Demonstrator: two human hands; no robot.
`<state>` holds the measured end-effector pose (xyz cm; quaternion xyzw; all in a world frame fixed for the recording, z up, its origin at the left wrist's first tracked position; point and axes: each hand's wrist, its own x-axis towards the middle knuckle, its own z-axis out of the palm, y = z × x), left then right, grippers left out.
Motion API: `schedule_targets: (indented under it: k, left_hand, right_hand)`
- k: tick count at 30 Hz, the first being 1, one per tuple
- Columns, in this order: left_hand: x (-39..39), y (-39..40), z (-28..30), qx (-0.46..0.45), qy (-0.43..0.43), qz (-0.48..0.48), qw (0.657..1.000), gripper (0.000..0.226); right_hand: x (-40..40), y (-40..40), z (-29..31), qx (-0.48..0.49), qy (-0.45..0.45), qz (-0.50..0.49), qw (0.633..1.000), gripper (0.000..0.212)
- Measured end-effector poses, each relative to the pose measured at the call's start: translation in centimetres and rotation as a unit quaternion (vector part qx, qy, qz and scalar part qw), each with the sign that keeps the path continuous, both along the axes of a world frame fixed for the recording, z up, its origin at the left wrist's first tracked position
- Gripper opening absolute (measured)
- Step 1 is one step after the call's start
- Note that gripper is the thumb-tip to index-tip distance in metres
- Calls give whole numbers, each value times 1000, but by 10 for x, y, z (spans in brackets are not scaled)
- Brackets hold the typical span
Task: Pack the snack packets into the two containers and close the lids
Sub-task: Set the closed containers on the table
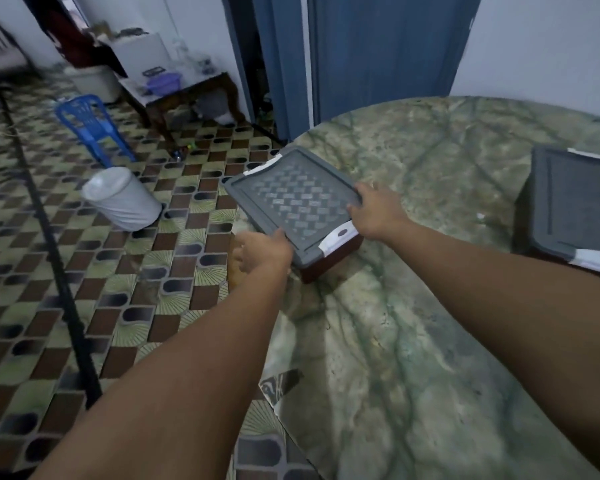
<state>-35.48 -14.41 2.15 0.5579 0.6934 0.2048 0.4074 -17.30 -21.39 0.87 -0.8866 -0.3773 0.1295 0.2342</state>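
Container (326, 261): dark red body, grey lid (291, 199) with woven relief pattern, white latch (340, 237) at near right end, second white latch (262, 166) at far left end. Lid seated on body. Positioned at left edge of desk (413, 323), partly overhanging that edge.

Left hand (264, 252): at near left edge of lid, fingers curled over the rim, gripping it. Right hand (378, 211): at right edge of lid, fingers bent over the rim, gripping it. Both forearms bare, extended from near side.

Second container (568, 206): at right of desk, well apart from first, grey lid on, white latches at far and near ends, partly cut by picture edge.

Desk: round top, green-grey marbled covering with creases.

Floor (101, 271): patterned tiles in brown, green and black. Dark cable (49, 237) running from far to near across floor on left. White bin (122, 199) tilted on floor left of desk. Blue plastic chair (90, 126) beyond bin. Low wooden table (187, 95) at far wall, carrying purple basin (163, 83) and blurred items. Blue door (388, 53) behind desk, pale walls either side.
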Motion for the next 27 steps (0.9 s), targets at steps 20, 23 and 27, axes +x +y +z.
schedule_targets:
  k: [20,23,27]
  left_hand:
    - [8,63,-24,-8,-26,-114,993,27]
    - [8,57,-26,32,49,-140,989,38]
    - [6,28,-15,87,104,-161,978,35]
  right_hand:
    - [-9,-2,-2,3,121,-109,987,44]
    - [1,8,-6,-12,174,-119,977,47]
    - [-4,8,-23,25,131,-116,984,44]
